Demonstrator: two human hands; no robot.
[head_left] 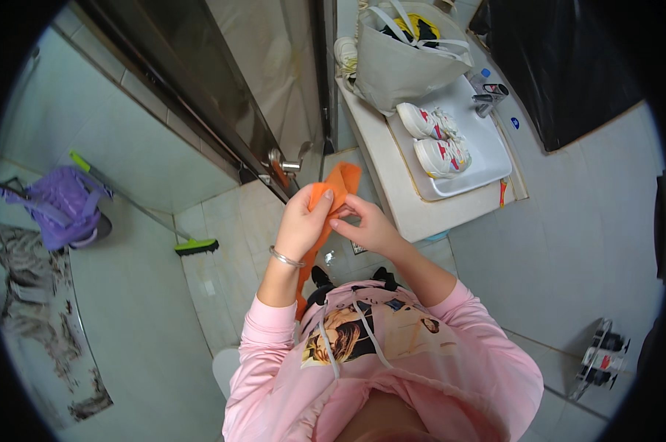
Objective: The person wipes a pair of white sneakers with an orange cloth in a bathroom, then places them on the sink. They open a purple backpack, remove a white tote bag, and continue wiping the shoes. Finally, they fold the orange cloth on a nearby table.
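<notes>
An orange cloth (342,179) is held up in front of my body, with part of it hanging down behind my left forearm. My left hand (303,219) is closed on the cloth, its thumb pressed on top. From the other side, my right hand (366,225) pinches the cloth's edge between thumb and fingers. Beyond the hands, to the right, a pair of white sneakers (442,157) with red and yellow parts lies in the white sink (488,166).
A white tote bag (414,70) stands at the sink's far end, by the faucet (489,99). Left of my hands is a dark-framed door with a metal handle (289,163). A green broom (197,245) leans near a purple bag (66,206) on the left wall.
</notes>
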